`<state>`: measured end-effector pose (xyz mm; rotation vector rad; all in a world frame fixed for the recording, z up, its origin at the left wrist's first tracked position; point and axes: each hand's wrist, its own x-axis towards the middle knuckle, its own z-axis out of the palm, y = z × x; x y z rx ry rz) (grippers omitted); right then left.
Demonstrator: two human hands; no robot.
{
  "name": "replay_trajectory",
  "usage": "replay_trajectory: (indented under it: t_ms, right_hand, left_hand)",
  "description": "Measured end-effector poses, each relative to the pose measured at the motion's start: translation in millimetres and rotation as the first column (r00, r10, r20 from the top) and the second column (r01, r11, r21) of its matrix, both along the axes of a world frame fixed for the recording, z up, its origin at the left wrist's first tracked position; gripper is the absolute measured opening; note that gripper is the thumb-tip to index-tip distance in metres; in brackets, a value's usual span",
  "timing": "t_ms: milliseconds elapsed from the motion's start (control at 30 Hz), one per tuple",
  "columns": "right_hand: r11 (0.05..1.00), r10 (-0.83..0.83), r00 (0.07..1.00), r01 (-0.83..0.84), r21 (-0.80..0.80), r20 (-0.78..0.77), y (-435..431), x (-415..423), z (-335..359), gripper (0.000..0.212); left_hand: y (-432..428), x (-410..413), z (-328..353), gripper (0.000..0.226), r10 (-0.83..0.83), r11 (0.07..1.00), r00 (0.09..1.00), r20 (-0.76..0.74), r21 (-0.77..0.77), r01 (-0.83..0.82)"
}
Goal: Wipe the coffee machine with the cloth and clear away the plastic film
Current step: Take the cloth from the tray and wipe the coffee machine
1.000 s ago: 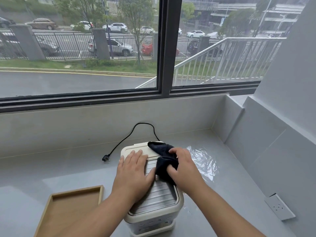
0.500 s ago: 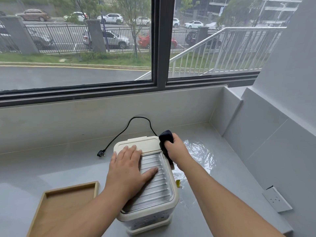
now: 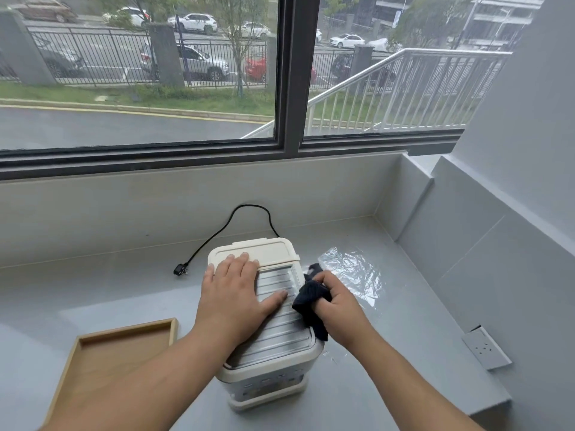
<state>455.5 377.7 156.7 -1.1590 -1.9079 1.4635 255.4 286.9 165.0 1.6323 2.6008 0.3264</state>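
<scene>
I see the tray (image 3: 127, 329) nearest, 8 o'clock of the coffee machine (image 3: 273, 337). Left hand (image 3: 233, 290) flat on its ribbed lid, fingers spread. Right hand (image 3: 337, 301) clenches the cloth (image 3: 309, 298) at the lid's 3 o'clock edge. Plastic film (image 3: 351, 269) lies on the counter (image 3: 93, 290) at 2 o'clock; plug (image 3: 179, 270) at 10.

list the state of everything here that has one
coffee machine, upright, unplugged
plug, loose on counter
cloth, bunched in right hand, at machine's right edge
plastic film, crumpled on counter beside machine
left hand, flat on machine top
wooden tray, no visible contents
</scene>
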Motion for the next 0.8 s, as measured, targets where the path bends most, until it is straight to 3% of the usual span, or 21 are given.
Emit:
replay_trajectory:
  t_ms: [167,333,500,667,800]
  right_hand:
    - [0.995,-0.082,0.997,0.082,-0.055,-0.005,-44.3,21.4,-5.6,0.02]
    - [0.93,-0.148,0.973,0.077,0.358,0.175,-81.2,29.3,-4.7,0.017]
    - [0.707,-0.086,0.939,-0.178,0.684,0.332,-114.9,17.5,-0.7,0.029]
    - [0.664,0.061,0.896,-0.366,0.652,0.441,-148.7,-29.6,9.0,0.039]
    - [0.707,0.096,0.835,-0.44,0.554,0.541,-153.0,-63.9,21.8,0.034]
  left_hand:
    - [-1.2,0.8,0.0,0.098,-0.004,1.0,1.0,0.023,-0.002,0.004]
    - [-2.8,0.6,-0.6,0.099,-0.012,1.0,0.999,0.035,0.009,0.011]
    - [-5.0,-0.4,-2.0,0.095,-0.024,0.999,0.998,0.064,0.031,0.022]
    - [-10.1,-2.6,-3.3,0.073,-0.038,0.996,0.991,0.13,0.085,0.027]
    - [-17.1,-16.8,-5.8,0.038,-0.09,0.968,0.917,0.39,0.249,-0.011]
